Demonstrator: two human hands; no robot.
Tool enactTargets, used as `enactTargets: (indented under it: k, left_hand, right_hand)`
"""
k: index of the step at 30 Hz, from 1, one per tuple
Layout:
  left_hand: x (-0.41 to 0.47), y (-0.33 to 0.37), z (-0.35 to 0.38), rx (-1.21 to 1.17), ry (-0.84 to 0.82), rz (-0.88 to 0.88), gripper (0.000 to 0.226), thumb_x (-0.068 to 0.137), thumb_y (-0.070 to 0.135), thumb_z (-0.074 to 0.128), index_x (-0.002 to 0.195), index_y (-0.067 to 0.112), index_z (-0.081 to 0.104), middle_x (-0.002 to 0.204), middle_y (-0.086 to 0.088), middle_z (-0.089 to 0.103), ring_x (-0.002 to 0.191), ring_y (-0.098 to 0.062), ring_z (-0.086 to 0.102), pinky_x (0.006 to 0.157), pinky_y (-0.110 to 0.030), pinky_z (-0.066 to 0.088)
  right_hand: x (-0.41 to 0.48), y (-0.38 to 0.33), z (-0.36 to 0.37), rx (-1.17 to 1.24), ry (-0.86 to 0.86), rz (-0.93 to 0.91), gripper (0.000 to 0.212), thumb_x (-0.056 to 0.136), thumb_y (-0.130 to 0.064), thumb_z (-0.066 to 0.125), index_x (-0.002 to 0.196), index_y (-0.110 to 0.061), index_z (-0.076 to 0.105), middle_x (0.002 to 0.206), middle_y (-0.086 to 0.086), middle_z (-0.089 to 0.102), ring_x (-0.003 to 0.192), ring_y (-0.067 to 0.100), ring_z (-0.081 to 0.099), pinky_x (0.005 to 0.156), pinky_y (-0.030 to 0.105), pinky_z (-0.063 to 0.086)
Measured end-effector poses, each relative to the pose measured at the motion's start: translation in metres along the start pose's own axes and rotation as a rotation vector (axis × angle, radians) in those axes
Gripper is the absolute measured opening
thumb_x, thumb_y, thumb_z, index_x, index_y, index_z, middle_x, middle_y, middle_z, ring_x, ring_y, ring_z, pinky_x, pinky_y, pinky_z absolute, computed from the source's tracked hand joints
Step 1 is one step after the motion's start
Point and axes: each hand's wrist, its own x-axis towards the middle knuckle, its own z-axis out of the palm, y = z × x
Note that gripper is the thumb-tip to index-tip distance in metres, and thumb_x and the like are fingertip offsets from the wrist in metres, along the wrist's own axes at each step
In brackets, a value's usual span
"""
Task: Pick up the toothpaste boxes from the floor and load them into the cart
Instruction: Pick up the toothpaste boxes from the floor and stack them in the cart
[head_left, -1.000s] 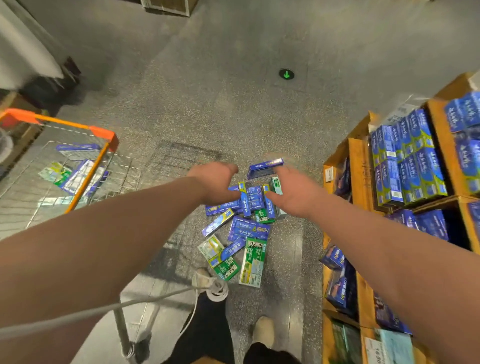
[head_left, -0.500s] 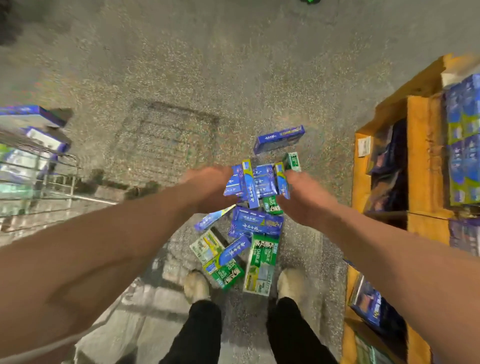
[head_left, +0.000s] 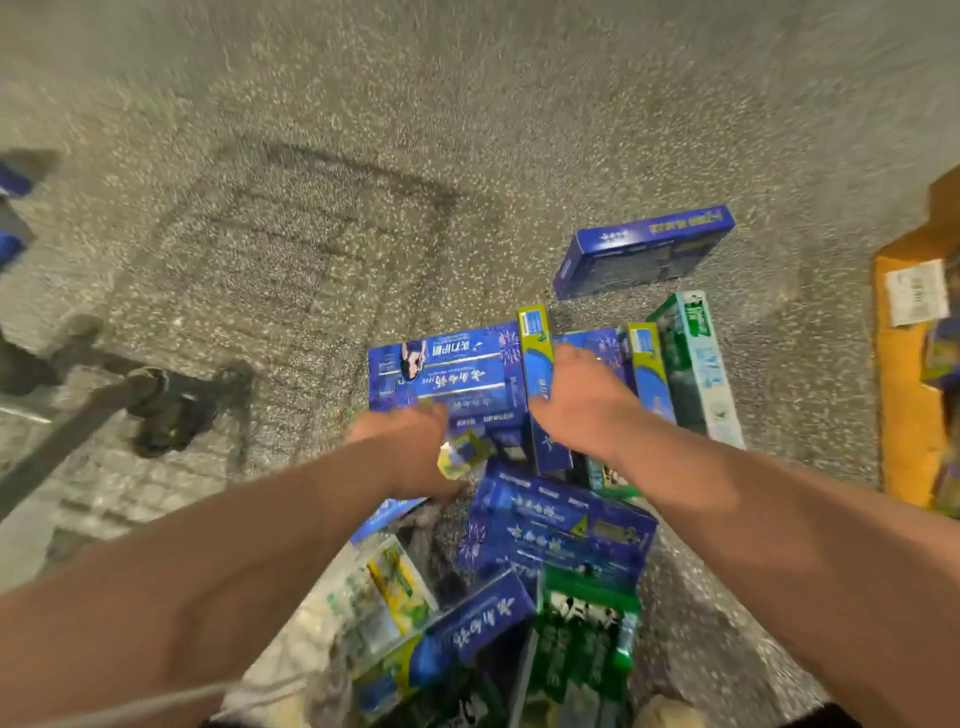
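Note:
Several toothpaste boxes lie in a heap on the speckled floor between my arms. My left hand (head_left: 408, 441) reaches down at the near edge of a wide blue box (head_left: 441, 371); its fingers are blurred and partly hidden. My right hand (head_left: 582, 400) lies on top of the boxes in the middle of the heap, between two narrow blue-and-green boxes standing on edge. One blue box (head_left: 644, 252) lies apart, farther out. A green-and-white box (head_left: 698, 364) lies at the right of the heap. Of the cart, only a wheel (head_left: 171, 410) and the lower frame show, at the left.
An orange wooden shelf (head_left: 906, 395) with a price label stands at the right edge. More blue and green boxes (head_left: 561, 530) lie close to my feet. Bare floor stretches beyond the heap. The whole frame is motion-blurred.
My head and both hands have dropped toward the heap, which now looks much larger. Both hands have closed in from its sides onto the middle boxes. The cart basket has slid out of view.

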Motion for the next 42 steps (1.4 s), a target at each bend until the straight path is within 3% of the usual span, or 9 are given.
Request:
enactTargets:
  k: [9, 17, 22, 27, 30, 34, 37, 40, 42]
  left_hand:
    - [0.047, 0.013, 0.049, -0.128, -0.01, 0.051, 0.076, 0.092, 0.045, 0.068, 0.147, 0.009, 0.029, 0.117, -0.01, 0.058, 0.108, -0.035, 0.062, 0.08, -0.041, 0.052]
    - [0.045, 0.009, 0.029, -0.477, 0.14, -0.092, 0.047, 0.088, 0.036, 0.068, 0.117, 0.011, 0.039, 0.097, -0.005, 0.055, 0.093, -0.031, 0.06, 0.069, -0.034, 0.042]
    - [0.056, 0.014, 0.008, -0.848, 0.343, -0.27, 0.049, 0.084, 0.043, 0.075, 0.107, 0.014, 0.044, 0.104, -0.008, 0.059, 0.093, -0.031, 0.059, 0.071, -0.033, 0.042]
    - [0.061, 0.016, -0.005, -1.055, 0.408, -0.351, 0.08, 0.082, 0.046, 0.076, 0.147, 0.016, 0.039, 0.125, -0.008, 0.064, 0.097, -0.028, 0.061, 0.073, -0.033, 0.047]
    - [0.062, 0.006, -0.004, -1.147, 0.476, -0.415, 0.06, 0.082, 0.046, 0.076, 0.125, 0.017, 0.047, 0.107, -0.004, 0.065, 0.092, -0.028, 0.061, 0.078, -0.034, 0.049]
    - [0.059, -0.009, -0.002, -1.486, 0.434, -0.464, 0.06, 0.077, 0.045, 0.073, 0.121, 0.019, 0.04, 0.103, -0.01, 0.067, 0.083, -0.029, 0.07, 0.066, -0.045, 0.063]
    - [0.054, -0.013, -0.004, -1.699, 0.396, -0.465, 0.054, 0.085, 0.04, 0.068, 0.124, 0.019, 0.037, 0.108, -0.015, 0.069, 0.077, -0.03, 0.073, 0.046, -0.038, 0.057]
    - [0.052, -0.013, -0.002, -1.739, 0.347, -0.414, 0.056, 0.088, 0.046, 0.066, 0.127, 0.022, 0.033, 0.11, -0.016, 0.071, 0.072, -0.03, 0.074, 0.051, -0.039, 0.058]
    - [0.053, -0.013, -0.001, -1.768, 0.321, -0.389, 0.065, 0.092, 0.051, 0.064, 0.137, 0.024, 0.027, 0.111, -0.015, 0.072, 0.067, -0.03, 0.075, 0.053, -0.041, 0.058]
  right_hand:
    - [0.049, 0.006, 0.067, 0.086, -0.004, 0.139, 0.116, 0.084, -0.036, 0.078, 0.158, -0.003, -0.005, 0.152, 0.021, 0.037, 0.136, 0.037, 0.045, 0.108, 0.044, 0.042]
    - [0.04, 0.023, 0.063, 0.221, 0.042, 0.212, 0.069, 0.082, -0.033, 0.083, 0.129, -0.003, 0.044, 0.118, 0.012, 0.064, 0.112, 0.032, 0.063, 0.079, 0.033, 0.049]
    - [0.022, 0.009, 0.048, 0.221, 0.103, 0.199, 0.07, 0.083, -0.035, 0.078, 0.134, -0.005, 0.042, 0.113, 0.01, 0.063, 0.099, 0.03, 0.062, 0.073, 0.034, 0.048]
    - [0.003, -0.02, 0.049, 0.167, 0.116, 0.098, 0.072, 0.079, -0.05, 0.074, 0.129, -0.012, 0.039, 0.107, 0.006, 0.062, 0.102, 0.032, 0.064, 0.083, 0.04, 0.053]
    - [-0.005, -0.031, 0.057, 0.197, 0.097, 0.02, 0.065, 0.081, -0.051, 0.069, 0.123, -0.015, 0.036, 0.097, 0.003, 0.058, 0.095, 0.032, 0.062, 0.077, 0.04, 0.05]
    - [-0.002, -0.037, 0.064, 0.374, 0.097, -0.071, 0.063, 0.079, -0.041, 0.071, 0.126, -0.021, 0.034, 0.104, 0.006, 0.065, 0.097, 0.033, 0.062, 0.083, 0.042, 0.053]
    - [0.002, -0.036, 0.062, 0.47, 0.029, -0.085, 0.068, 0.077, -0.029, 0.076, 0.128, -0.025, 0.031, 0.107, 0.005, 0.059, 0.084, 0.027, 0.059, 0.07, 0.033, 0.047]
    - [0.005, -0.032, 0.057, 0.656, -0.079, -0.077, 0.075, 0.077, -0.014, 0.083, 0.126, -0.026, 0.027, 0.101, -0.006, 0.048, 0.076, 0.014, 0.052, 0.059, 0.027, 0.04]
    - [0.007, -0.03, 0.057, 0.715, -0.125, -0.061, 0.084, 0.074, -0.014, 0.088, 0.128, -0.028, 0.025, 0.107, -0.01, 0.047, 0.095, 0.017, 0.056, 0.075, 0.029, 0.047]
